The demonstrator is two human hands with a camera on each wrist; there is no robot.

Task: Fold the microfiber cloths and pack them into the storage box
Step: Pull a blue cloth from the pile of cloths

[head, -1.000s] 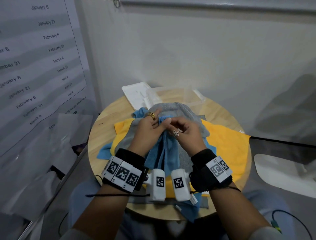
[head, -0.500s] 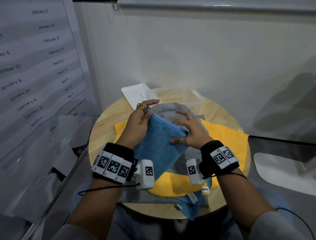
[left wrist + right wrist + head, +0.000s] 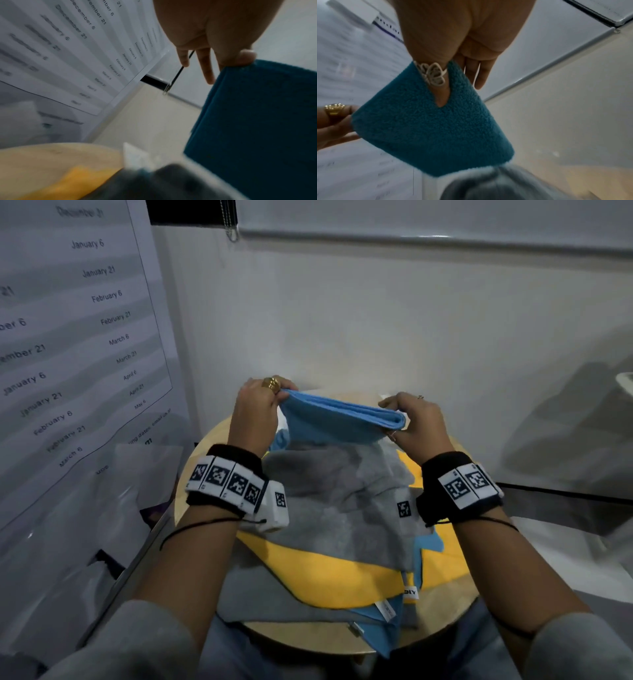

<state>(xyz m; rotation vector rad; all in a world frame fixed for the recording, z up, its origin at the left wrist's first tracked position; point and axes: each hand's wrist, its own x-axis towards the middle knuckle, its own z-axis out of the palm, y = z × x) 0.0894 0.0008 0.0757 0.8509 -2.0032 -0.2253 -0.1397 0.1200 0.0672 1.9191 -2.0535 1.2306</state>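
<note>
A folded blue cloth [image 3: 337, 419] hangs in the air above the round table, stretched between both hands. My left hand [image 3: 260, 409] pinches its left top corner, and my right hand [image 3: 409, 421] pinches the right folded end. The left wrist view shows the blue cloth [image 3: 257, 128] under my thumb. In the right wrist view the blue cloth [image 3: 433, 129] is gripped by my ringed thumb. Beneath lie a grey cloth [image 3: 339, 508], a yellow cloth [image 3: 329, 577] and another blue cloth [image 3: 383, 631]. The storage box is hidden behind the lifted cloth.
The round wooden table [image 3: 205, 453] stands against a white wall. A large printed date sheet [image 3: 68, 337] hangs on the left. A glass panel edge [image 3: 144, 553] runs along the table's left side. A dark cable [image 3: 565, 491] crosses on the right.
Both hands have lifted the folded blue cloth off the pile and pulled apart, stretching it flat between them. The head view has tilted, hiding the box.
</note>
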